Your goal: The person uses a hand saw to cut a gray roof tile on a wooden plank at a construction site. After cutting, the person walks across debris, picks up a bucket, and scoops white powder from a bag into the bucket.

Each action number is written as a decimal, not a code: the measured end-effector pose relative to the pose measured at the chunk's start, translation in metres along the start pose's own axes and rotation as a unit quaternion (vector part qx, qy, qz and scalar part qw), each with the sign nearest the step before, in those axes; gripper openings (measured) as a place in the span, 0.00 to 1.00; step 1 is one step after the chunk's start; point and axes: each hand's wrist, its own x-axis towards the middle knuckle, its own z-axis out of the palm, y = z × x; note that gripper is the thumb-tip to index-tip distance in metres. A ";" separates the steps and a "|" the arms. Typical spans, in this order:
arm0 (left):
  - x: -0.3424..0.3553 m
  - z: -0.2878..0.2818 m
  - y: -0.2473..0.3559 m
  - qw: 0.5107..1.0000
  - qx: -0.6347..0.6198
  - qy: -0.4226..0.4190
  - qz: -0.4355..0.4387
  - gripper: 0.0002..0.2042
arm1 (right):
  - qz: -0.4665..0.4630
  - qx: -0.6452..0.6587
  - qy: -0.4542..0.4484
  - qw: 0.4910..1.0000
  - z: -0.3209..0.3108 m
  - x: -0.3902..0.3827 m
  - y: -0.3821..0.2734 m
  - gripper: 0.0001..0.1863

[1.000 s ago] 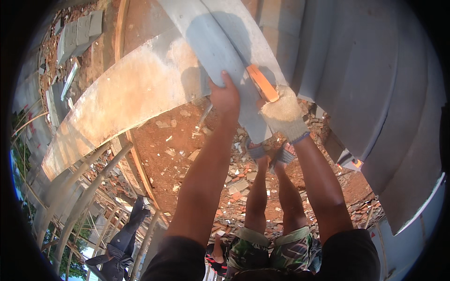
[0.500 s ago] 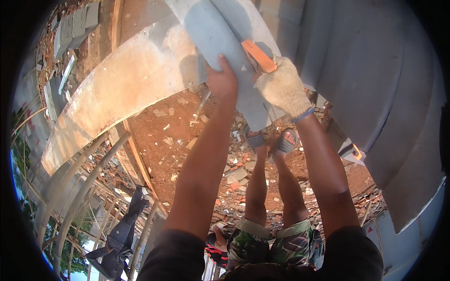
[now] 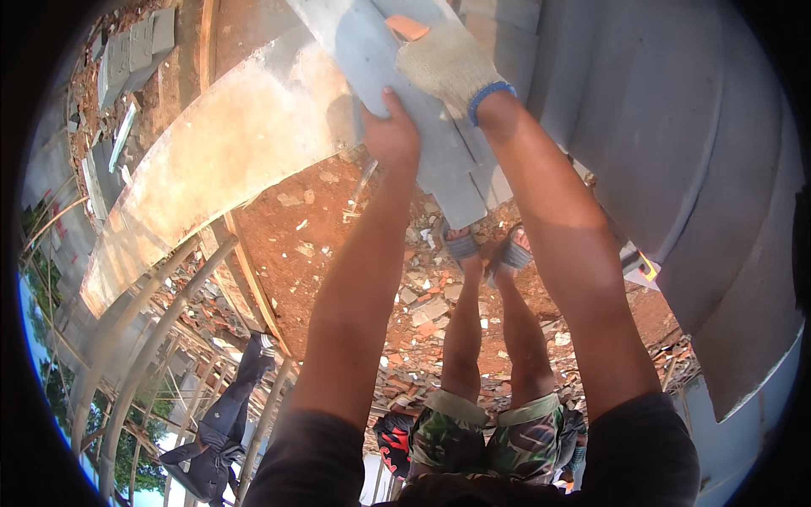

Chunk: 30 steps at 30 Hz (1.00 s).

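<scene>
A narrow grey board [image 3: 359,55] lies slantwise over a large pale panel [image 3: 228,152], its near end [image 3: 463,201] just beyond my feet. My left hand [image 3: 390,133], bare, grips the board's left edge. The thumb rests on top and the other fingers are mostly hidden. My right hand [image 3: 448,72], in a cream knitted glove with a blue cuff, is closed round an orange-handled tool [image 3: 408,28] at the board's right side. The glove covers most of the handle, and the tool's working end cannot be made out. A dark line runs along the board below the glove.
Large grey sheets [image 3: 650,127] overlap on the right. Broken brick and rubble [image 3: 431,308] cover the red soil around my sandalled feet. Bent poles [image 3: 160,329] stand at the left, with a person in dark clothes [image 3: 224,422] beyond. Grey blocks [image 3: 135,55] are stacked far left.
My right hand has moved away from me and to the left along the board with the orange-handled tool. My left hand still grips the edge, shifted slightly.
</scene>
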 end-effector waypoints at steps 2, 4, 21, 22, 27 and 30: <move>0.002 0.002 -0.002 1.000 -0.017 0.007 0.013 0.32 | 0.021 -0.084 0.042 0.995 0.001 -0.019 0.013 0.27; 0.004 0.004 -0.004 0.998 -0.064 0.006 0.008 0.33 | -0.076 -0.040 0.143 0.986 0.008 -0.059 0.034 0.25; 0.007 0.006 -0.009 1.000 -0.007 0.010 0.017 0.32 | -0.001 -0.072 0.067 0.995 0.001 -0.048 0.028 0.11; 0.008 0.006 -0.008 1.000 0.006 0.006 0.015 0.32 | -0.024 -0.008 0.063 0.998 0.001 -0.035 0.023 0.12; 0.006 0.006 -0.011 0.999 -0.008 0.015 0.036 0.34 | -0.055 -0.053 0.087 0.993 0.004 -0.070 0.058 0.20; 0.003 0.005 -0.012 1.000 -0.015 0.009 0.023 0.34 | -0.088 -0.099 0.085 0.988 0.006 -0.070 0.073 0.26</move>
